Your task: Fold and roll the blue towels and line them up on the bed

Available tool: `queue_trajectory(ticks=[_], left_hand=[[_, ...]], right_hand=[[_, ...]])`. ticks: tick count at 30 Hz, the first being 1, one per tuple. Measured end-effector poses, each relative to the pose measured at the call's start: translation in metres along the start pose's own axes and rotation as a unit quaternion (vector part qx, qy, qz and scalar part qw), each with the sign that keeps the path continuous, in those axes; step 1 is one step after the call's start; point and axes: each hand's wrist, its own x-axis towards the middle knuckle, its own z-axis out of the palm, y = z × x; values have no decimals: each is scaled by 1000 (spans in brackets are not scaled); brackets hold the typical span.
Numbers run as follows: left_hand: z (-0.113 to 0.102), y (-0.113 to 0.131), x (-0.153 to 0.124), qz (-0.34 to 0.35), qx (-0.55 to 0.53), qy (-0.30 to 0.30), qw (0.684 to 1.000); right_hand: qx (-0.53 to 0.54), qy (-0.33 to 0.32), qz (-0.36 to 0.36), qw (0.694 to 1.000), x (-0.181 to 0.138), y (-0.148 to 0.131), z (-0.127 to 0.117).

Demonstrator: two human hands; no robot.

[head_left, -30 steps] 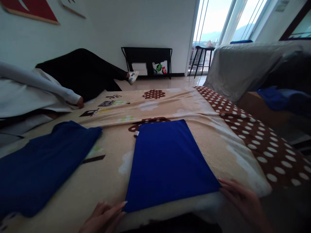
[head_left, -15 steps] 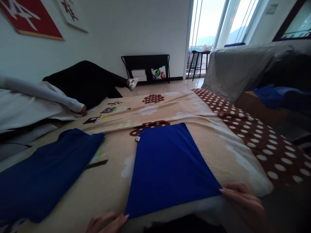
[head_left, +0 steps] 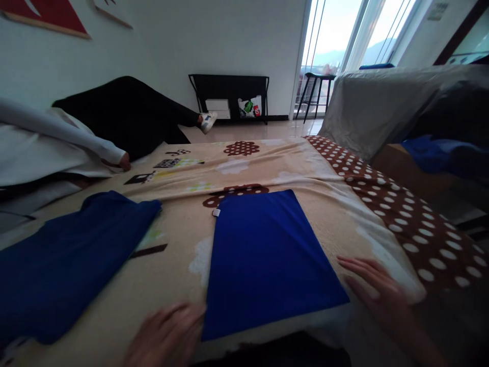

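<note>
A bright blue folded cloth lies flat on the patterned blanket, with a small white tag at its far left corner. My left hand, slightly blurred, is beside the cloth's near left edge, fingers stretched out and holding nothing. To the right of the cloth, my right hand is open over the blanket, its fingers apart and close to the near right corner. A darker blue cloth lies a little rumpled further left, out of reach of either hand's fingers.
A beige blanket with a brown dotted border covers the bed. At the left, a person in a light sleeve and black trousers leans on it. Beyond stand a black rack and a stool. Plastic sheeting covers furniture at right.
Both hands have let go of the blue cloth's near corners. They have moved up along its sides, and the fingers have spread. The cloth lies in place; the view has tilted down slightly.
</note>
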Motion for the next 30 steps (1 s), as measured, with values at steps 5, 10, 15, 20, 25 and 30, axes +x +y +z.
queue_trajectory(ticks=[5,10,15,20,25,30], left_hand=[[79,66,85,-50,55,-72,995],[80,41,32,-64,110,-134,983],[39,21,-3,-48,165,-87,981],[63,37,100,-16,86,-121,989],[100,-5,134,-63,52,-184,979],[69,-61,65,-123,70,-227,964]], right_hand=[[-39,-100,-88,990,54,-89,75],[-119,-128,-54,983,18,-37,69],[-166,-101,-30,980,-8,13,25],[-109,-139,-104,979,76,-45,57],[-87,-206,-111,968,126,-33,95],[-112,-197,-53,973,99,41,64]])
